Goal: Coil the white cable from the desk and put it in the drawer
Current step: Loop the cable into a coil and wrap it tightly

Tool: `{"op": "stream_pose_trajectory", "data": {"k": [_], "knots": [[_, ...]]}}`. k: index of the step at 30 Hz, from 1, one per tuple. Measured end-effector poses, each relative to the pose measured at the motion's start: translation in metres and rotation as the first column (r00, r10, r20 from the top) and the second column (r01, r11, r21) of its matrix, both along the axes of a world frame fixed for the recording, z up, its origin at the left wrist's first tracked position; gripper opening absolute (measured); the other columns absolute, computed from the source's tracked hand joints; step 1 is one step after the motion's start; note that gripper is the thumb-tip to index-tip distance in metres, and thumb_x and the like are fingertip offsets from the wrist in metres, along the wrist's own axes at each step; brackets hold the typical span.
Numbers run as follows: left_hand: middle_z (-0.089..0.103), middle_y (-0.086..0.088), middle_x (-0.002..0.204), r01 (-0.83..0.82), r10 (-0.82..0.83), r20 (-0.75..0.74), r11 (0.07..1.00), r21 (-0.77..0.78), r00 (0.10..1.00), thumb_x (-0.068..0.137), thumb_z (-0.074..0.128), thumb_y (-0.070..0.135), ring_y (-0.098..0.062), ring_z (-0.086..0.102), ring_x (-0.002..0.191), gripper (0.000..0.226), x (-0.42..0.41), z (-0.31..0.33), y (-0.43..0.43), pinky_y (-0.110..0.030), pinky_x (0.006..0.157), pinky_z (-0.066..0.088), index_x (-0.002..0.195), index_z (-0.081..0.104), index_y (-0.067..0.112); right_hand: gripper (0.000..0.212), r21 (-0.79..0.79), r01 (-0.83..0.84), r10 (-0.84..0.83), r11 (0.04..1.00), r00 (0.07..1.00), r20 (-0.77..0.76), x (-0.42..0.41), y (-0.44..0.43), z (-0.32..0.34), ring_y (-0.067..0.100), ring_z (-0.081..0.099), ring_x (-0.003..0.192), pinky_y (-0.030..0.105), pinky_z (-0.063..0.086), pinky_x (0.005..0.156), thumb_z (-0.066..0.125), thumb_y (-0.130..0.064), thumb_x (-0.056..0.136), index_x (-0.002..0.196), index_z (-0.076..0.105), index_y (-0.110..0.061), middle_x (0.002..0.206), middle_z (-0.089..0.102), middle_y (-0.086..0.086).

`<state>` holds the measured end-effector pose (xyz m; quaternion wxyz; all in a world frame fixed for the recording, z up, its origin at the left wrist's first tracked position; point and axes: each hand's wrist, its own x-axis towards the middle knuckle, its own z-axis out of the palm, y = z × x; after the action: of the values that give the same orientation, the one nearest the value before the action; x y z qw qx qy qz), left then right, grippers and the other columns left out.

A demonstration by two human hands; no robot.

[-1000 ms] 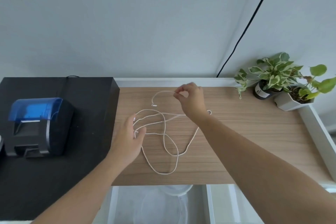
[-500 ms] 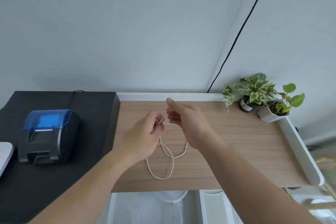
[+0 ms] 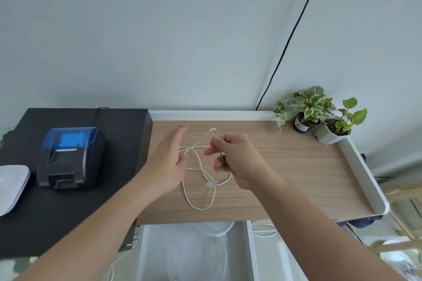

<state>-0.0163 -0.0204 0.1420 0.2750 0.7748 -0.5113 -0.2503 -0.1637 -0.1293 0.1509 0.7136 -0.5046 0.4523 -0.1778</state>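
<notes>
Pale wall behind, with a black cord running down it to the back of the wooden desk, which has a raised white rim. White cable lies in loose loops on the desk top, partly lifted between the two hands.

Right hand: fingers curled, thumb and fingertips pinched together on a strand of the cable. From that pinch the strands fan out leftward toward the other hand; one end curls up just beyond the knuckles, another shows at the far side of the hand. Below the pinch the cable drops into a long loop lying on the wood toward the near edge (a pale blurred bit, possibly a connector, sits at the crossing of strands just under the hand).

Left hand: open, fingers straight and spread apart, palm turned toward the pinch. Strands pass close by its thumb; whether they touch the skin cannot be told.

Drawer stands open beneath the desk's near edge, well below the pinch. Off to the left of both hands, a black printer with a blue lid. Far right corner: two potted plants.
</notes>
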Motion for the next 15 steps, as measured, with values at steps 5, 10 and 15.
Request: {"op": "stream_pose_trajectory", "data": {"k": [5,10,15], "knots": [[0.064,0.006,0.133,0.283,-0.278,-0.082,0.957,0.058,0.957,0.107,0.044,0.019,0.011,0.058,0.097,0.040,-0.004,0.033,-0.023,-0.006,0.078,0.043,0.146,0.047,0.027,0.026,-0.076,-0.179,0.181,0.981,0.983,0.026,-0.018,0.008,0.022,0.008,0.028,0.037,0.020,0.027,0.037,0.060,-0.029,0.100,0.081,0.061,-0.011,0.053,0.043,-0.002],[0.045,0.009,0.057,0.258,-0.263,-0.077,0.964,-0.069,0.962,0.107,0.044,0.028,-0.008,0.037,0.050,0.028,0.005,0.043,-0.020,-0.024,0.055,0.036,0.091,0.066,0.024,0.027,0.149,-0.315,0.277,0.937,0.933,0.230,-0.053,-0.001,0.033,0.006,0.017,0.042,0.017,0.016,0.037,0.048,-0.023,0.104,0.081,0.058,-0.011,0.055,0.029,-0.006],[0.040,0.011,0.052,0.252,-0.257,-0.049,0.963,-0.101,0.965,0.108,0.038,0.031,-0.007,0.035,0.048,0.032,-0.009,0.038,-0.006,-0.020,0.050,0.033,0.084,0.056,0.023,0.015,0.336,-0.549,0.150,0.765,0.660,0.736,-0.064,0.007,0.048,0.010,0.022,0.052,0.021,0.024,0.045,0.055,-0.017,0.098,0.090,0.062,-0.007,0.058,0.038,-0.006]]}}
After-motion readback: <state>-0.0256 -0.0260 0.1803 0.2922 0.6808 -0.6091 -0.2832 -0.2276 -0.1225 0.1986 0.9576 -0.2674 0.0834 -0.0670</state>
